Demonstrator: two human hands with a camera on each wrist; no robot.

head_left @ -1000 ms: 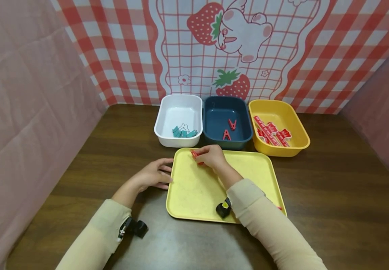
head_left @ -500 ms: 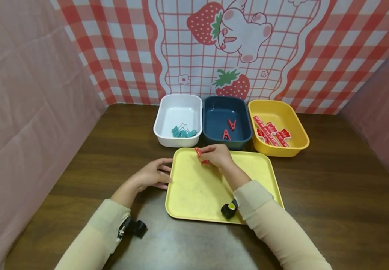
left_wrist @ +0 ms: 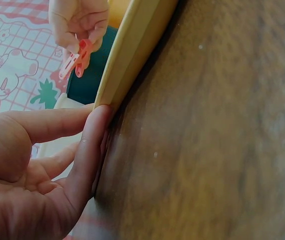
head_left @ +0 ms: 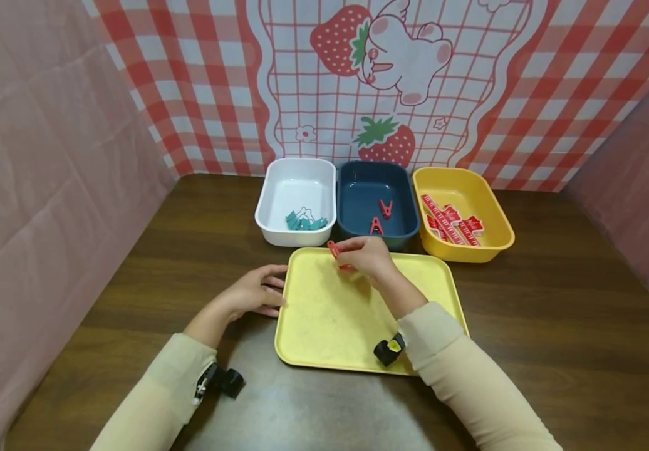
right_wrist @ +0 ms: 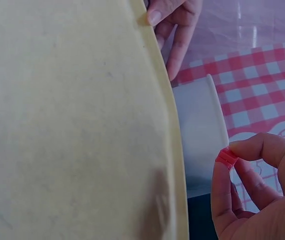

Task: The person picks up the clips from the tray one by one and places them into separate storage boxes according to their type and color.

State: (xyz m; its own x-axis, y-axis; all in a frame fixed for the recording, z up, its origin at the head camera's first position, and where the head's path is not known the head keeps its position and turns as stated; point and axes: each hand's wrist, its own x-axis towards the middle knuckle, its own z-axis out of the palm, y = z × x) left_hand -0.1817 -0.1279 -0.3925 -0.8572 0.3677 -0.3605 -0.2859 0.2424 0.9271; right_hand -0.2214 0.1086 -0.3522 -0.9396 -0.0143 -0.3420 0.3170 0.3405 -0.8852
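Note:
My right hand point(head_left: 372, 257) pinches a red plastic clothespin point(head_left: 333, 249) between thumb and fingertips, over the far part of a yellow tray point(head_left: 324, 326). Up close in the right wrist view, one end of the red clothespin point(right_wrist: 227, 158) shows between the fingertips. At the tray's left side, my left hand point(head_left: 252, 293) holds the rim. The left wrist view has its thumb over the rim and a finger point(left_wrist: 90, 150) against the outer wall. Two more red clothespins point(head_left: 386, 208) lie inside a dark blue bin point(head_left: 366, 178) behind the tray.
Left of the blue bin stands a white bin point(head_left: 296, 236) with teal binder clips point(head_left: 306, 222). A yellow bin point(head_left: 471, 252) to the right holds several red-and-white ruler-like pieces point(head_left: 448, 219). A checked cloth point(head_left: 212, 81) hangs behind the bins.
My right hand has carried the clothespin a little to the right and slightly toward the bins. The left hand stays at the rim. A red bit at the tray's lower right is now out of sight.

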